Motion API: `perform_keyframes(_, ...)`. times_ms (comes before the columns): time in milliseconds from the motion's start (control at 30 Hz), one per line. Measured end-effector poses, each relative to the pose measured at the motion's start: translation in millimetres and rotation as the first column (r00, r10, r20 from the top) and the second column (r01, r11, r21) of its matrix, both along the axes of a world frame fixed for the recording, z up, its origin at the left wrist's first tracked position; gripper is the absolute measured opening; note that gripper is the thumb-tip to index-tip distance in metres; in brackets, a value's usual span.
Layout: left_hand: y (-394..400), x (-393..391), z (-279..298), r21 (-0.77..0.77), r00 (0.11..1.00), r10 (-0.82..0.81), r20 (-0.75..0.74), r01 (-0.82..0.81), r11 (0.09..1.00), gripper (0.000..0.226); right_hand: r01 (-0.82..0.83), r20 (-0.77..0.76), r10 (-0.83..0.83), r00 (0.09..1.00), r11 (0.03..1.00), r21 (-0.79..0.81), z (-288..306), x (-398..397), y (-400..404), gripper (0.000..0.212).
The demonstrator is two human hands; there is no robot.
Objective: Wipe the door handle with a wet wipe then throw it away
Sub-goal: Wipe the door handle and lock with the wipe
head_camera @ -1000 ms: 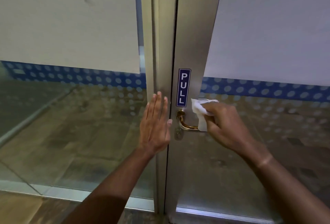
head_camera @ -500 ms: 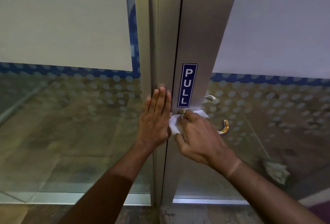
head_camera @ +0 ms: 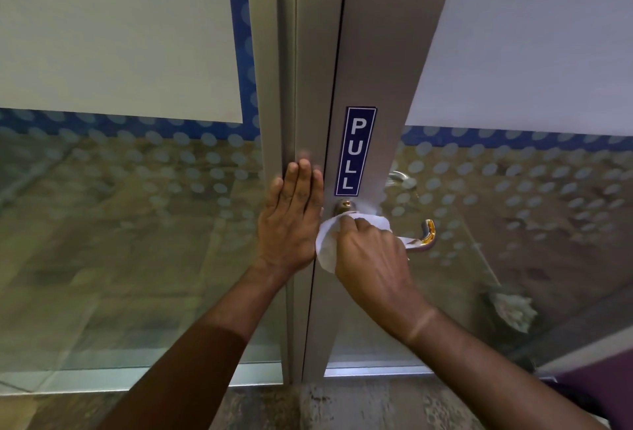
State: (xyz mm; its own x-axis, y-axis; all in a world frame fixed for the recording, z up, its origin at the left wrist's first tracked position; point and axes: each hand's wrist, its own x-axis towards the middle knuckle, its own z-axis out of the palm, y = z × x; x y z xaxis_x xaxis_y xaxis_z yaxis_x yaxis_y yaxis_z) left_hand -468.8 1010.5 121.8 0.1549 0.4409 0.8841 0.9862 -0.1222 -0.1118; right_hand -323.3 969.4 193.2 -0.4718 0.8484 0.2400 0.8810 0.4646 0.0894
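Head view is showing your right hand (head_camera: pixel 368 258) closing around the wet wipe (head_camera: pixel 327 244), pressing it over the door handle (head_camera: pixel 426 236) near its round base, just below the PULL sign (head_camera: pixel 355 151). Your left hand (head_camera: pixel 291 220) is lying flat and open on the door frame (head_camera: pixel 308 87), holding nothing. You are wiping now, so try wrapping the wipe fully around the lever, sliding toward the gold tip.

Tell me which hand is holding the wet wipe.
The right hand, pressing the wet wipe onto the door handle. The left hand lies flat and empty against the door frame.
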Motion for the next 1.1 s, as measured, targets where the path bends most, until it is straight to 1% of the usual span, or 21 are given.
perform_keyframes(67,1.2,-0.3,-1.4,0.007,1.000,-0.005,0.005,0.005,1.000,0.060,0.001,0.083,-0.008,0.996,0.996,0.088,-7.0,-0.1,-1.0,0.032)
perform_keyframes(233,3.0,-3.4,-3.5,0.023,1.000,-0.007,0.001,0.007,1.000,0.058,-0.110,0.110,0.088,0.990,0.970,0.218,-21.4,11.0,3.2,0.046)
perform_keyframes(300,3.9,-4.0,-4.1,0.036,1.000,-0.001,-0.001,0.001,0.999,0.058,-0.158,0.084,0.142,0.986,0.961,0.228,-24.1,16.8,4.7,0.050)
perform_keyframes(433,5.3,-2.6,-4.3,0.052,1.000,0.000,-0.004,0.000,0.999,0.060,-0.213,0.044,0.209,0.977,0.947,0.242,-28.9,28.1,5.6,0.051)
perform_keyframes(533,5.0,-2.6,-4.4,0.048,1.000,0.016,-0.014,-0.016,0.999,0.064,-0.236,0.042,0.232,0.972,0.948,0.213,-30.9,36.6,7.4,0.050)
perform_keyframes(667,4.3,-2.8,-4.0,0.042,1.000,0.018,-0.021,-0.017,0.999,0.065,-0.279,-0.017,0.287,0.958,0.943,0.184,-33.2,48.2,9.9,0.049)
perform_keyframes(933,4.0,-1.9,-4.0,0.033,1.000,0.005,-0.014,-0.005,0.999,0.066,-0.335,-0.074,0.362,0.929,0.910,0.242,-35.6,74.2,17.9,0.049)
perform_keyframes(1100,4.3,-3.4,-5.5,0.031,1.000,0.002,-0.010,-0.001,1.000,0.065,-0.365,-0.060,0.402,0.914,0.877,0.312,-39.6,94.6,29.4,0.047)
